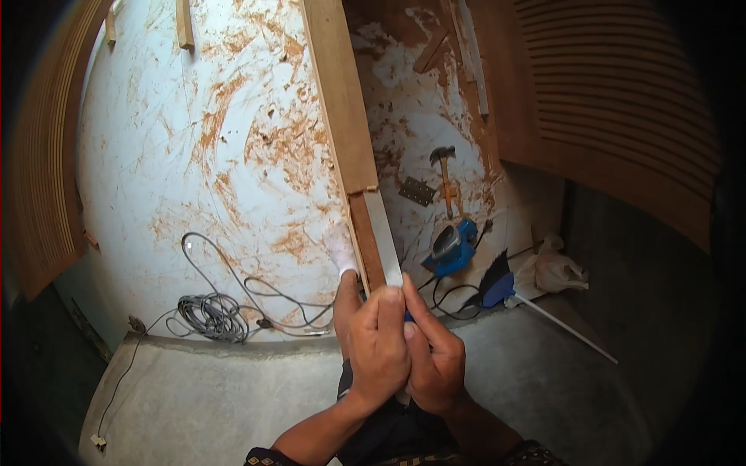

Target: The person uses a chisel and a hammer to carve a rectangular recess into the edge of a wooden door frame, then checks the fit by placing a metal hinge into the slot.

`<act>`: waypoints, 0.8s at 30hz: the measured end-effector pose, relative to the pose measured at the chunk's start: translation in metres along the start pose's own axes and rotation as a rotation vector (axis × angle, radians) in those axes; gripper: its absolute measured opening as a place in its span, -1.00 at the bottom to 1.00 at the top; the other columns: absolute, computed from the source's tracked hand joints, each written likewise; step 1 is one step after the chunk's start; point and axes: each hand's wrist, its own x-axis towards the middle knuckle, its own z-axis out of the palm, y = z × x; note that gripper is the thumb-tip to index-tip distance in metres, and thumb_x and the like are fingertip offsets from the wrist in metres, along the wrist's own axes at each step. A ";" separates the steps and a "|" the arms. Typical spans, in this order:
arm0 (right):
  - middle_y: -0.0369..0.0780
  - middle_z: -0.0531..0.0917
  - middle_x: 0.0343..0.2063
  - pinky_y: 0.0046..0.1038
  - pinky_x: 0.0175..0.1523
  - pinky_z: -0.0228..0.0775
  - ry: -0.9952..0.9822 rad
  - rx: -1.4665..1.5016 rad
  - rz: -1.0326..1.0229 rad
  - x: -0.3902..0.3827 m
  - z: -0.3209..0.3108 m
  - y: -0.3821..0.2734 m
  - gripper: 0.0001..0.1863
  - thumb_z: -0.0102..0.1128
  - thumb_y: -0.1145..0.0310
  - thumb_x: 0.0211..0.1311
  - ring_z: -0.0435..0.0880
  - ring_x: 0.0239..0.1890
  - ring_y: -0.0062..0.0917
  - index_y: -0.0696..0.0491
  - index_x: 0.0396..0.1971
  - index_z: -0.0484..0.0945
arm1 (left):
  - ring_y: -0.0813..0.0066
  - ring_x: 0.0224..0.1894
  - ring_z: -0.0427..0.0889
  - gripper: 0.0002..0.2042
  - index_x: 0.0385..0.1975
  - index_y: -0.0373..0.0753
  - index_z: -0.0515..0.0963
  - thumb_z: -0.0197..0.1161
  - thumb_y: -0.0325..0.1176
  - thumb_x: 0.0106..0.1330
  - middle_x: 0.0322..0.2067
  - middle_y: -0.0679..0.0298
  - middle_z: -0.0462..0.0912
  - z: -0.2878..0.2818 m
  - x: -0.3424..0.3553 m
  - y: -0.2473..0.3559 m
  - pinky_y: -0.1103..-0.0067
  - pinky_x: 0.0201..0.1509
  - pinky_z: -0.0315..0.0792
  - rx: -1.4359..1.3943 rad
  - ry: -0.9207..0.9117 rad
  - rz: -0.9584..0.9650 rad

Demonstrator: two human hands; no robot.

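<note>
Both my hands are closed together near the lower middle of the view. They grip a chisel (pixel 383 237) with a long, flat, pale metal blade; a bit of blue shows between my fingers, and most of the handle is hidden. My left hand (pixel 376 342) has its thumb along the top, and my right hand (pixel 437 365) wraps the other side. The blade lies along a reddish-brown recess (pixel 367 237) in the edge of a long wooden board (pixel 339 101). Its far end meets the step where the recess stops.
To the right lie a dark hinge plate (pixel 417 191), a claw hammer (pixel 445 175), a blue electric planer (pixel 454 248), a blue brush (pixel 497 290) and a plastic bag (pixel 561 268). A coiled cable (pixel 211 317) lies left. Shavings litter the white sheet (pixel 148 179). Grooved wooden panels (pixel 622 85) flank me.
</note>
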 end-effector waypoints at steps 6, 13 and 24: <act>-0.05 0.61 -0.14 -0.45 -0.12 0.51 0.107 0.330 0.111 -0.027 -0.004 0.005 -0.41 -0.15 0.34 0.57 0.63 -0.25 -0.48 0.33 0.47 0.18 | 0.59 -0.38 0.50 -0.74 -0.23 -0.39 0.55 0.18 -0.26 0.53 -0.40 0.30 0.55 -0.005 -0.008 -0.002 0.62 -0.32 0.37 0.086 0.088 0.279; -0.31 0.47 -0.51 -0.68 -0.53 0.29 0.160 0.564 0.320 -0.019 -0.011 0.001 -0.35 -0.18 0.35 0.58 0.33 -0.62 -0.80 0.19 0.57 -0.01 | 0.64 -0.31 0.54 -0.74 -0.09 -0.35 0.60 0.48 -0.52 0.27 -0.28 0.28 0.61 -0.024 0.068 0.008 0.68 -0.26 0.42 0.262 0.350 0.482; -0.32 0.46 -0.53 -0.69 -0.60 0.26 0.223 0.617 0.260 -0.024 -0.023 0.007 -0.36 -0.18 0.32 0.61 0.32 -0.66 -0.81 0.15 0.57 -0.02 | 0.32 -0.08 0.54 -0.76 -0.31 -0.18 0.73 0.64 -0.38 0.05 -0.12 0.22 0.58 -0.026 0.099 0.014 0.47 -0.10 0.41 0.688 0.444 0.867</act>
